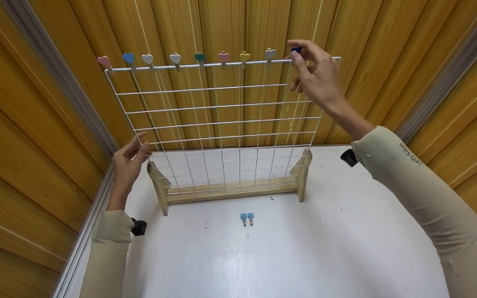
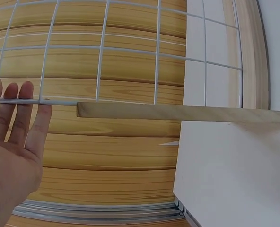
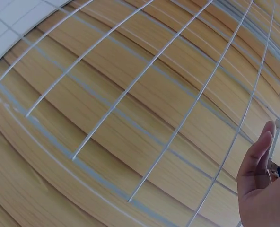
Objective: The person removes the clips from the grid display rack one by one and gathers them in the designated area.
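A white wire grid (image 1: 222, 111) stands upright in a wooden base (image 1: 232, 196). My left hand (image 1: 127, 162) grips its left edge wire just above the wooden side post; in the left wrist view the fingertips (image 2: 25, 90) lie against that wire. At the right end of the top wire, my right hand (image 1: 319, 76) pinches a small dark blue heart clothespin (image 1: 296, 49) between thumb and fingers. The clothespin is mostly hidden by the hand in the right wrist view. Several heart clothespins in pink, blue, white, green and yellow sit along the top wire, among them a grey-white one (image 1: 270, 54) nearest that hand.
Two light blue heart clothespins (image 1: 247, 218) lie side by side on the white table (image 1: 238, 260) in front of the base. Wood-patterned panels (image 1: 23, 124) surround the table at the back and sides, with grey metal rails at the corners.
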`<state>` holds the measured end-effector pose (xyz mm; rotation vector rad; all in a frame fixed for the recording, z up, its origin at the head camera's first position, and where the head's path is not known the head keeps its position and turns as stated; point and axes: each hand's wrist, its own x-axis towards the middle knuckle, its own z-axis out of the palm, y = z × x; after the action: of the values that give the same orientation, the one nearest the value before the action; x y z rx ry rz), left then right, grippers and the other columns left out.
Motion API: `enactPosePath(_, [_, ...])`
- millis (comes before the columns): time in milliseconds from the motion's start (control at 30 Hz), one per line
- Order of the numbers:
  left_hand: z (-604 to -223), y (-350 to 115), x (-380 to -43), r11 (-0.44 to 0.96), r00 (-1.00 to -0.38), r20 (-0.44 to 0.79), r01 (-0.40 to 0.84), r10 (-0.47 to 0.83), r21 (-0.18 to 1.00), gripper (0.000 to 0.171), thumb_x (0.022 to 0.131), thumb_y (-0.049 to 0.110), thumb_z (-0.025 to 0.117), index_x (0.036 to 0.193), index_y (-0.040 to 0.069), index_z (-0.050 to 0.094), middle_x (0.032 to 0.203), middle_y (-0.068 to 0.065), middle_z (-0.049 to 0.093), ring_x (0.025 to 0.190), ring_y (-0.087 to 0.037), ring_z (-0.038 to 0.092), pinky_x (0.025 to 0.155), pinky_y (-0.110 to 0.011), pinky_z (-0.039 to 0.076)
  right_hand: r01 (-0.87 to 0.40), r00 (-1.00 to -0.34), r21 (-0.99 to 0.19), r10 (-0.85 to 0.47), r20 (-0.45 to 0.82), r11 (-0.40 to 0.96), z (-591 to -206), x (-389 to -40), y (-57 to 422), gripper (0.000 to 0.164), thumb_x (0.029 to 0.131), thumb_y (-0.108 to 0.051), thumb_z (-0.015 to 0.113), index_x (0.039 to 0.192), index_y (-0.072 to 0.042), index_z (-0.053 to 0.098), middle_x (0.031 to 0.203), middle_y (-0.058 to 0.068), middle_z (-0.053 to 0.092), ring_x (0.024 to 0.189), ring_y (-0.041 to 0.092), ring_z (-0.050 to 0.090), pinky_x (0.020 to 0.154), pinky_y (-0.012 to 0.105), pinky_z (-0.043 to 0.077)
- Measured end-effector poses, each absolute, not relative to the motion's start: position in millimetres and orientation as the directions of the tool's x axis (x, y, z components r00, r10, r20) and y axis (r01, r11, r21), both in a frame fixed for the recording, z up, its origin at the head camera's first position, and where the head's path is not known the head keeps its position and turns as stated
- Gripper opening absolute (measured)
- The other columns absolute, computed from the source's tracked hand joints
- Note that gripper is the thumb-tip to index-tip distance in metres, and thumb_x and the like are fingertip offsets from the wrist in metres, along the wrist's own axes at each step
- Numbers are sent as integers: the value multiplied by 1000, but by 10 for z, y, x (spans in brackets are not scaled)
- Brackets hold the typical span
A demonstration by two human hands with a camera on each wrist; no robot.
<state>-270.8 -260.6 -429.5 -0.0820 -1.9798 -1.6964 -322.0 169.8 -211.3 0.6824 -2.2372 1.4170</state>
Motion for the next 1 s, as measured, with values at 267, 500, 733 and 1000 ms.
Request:
enactPosePath(267, [-4227, -2432, -2673, 216, -884, 398, 350, -245, 912, 35, 102, 6, 61, 136, 3, 64, 86, 10, 67, 87, -23, 67, 85, -23, 59, -585, -803, -753, -91, 588, 300, -2097, -3153, 1852, 27, 101, -10, 62, 126, 0, 67, 93, -3, 66, 48, 3, 59, 47, 16, 47])
enactPosePath(500, [-4332, -2529, -2723, 200, -875, 421, 380, -240, 903, 33, 102, 17, 64, 134, 12, 68, 88, 7, 67, 84, -13, 66, 85, -19, 58, -448, -886, -885, -67, 458, -125, -2126, -3144, 1872, 17, 93, -6, 72, 109, -1, 75, 92, 8, 73, 50, 11, 61, 49, 18, 49])
enactPosePath(733, [-4322, -2533, -2735, 173, -876, 420, 388, -236, 906, 34, 102, 16, 62, 136, 10, 66, 91, -5, 67, 86, -15, 66, 87, -20, 58, -409, -895, -880, -80, 438, -240, -2128, -3185, 1879, 17, 93, -5, 71, 109, 1, 73, 97, 9, 75, 54, 11, 60, 51, 18, 50])
enactPosePath(1000, [-4328, -2531, -2713, 161, -893, 383, 352, -237, 922, 36, 103, 13, 61, 138, 9, 64, 91, 0, 67, 86, -15, 65, 87, -21, 58, -495, -856, -857, -89, 510, -146, -2178, -3240, 1872, 11, 97, -5, 66, 107, -2, 70, 92, 6, 71, 47, 9, 53, 46, 16, 45])
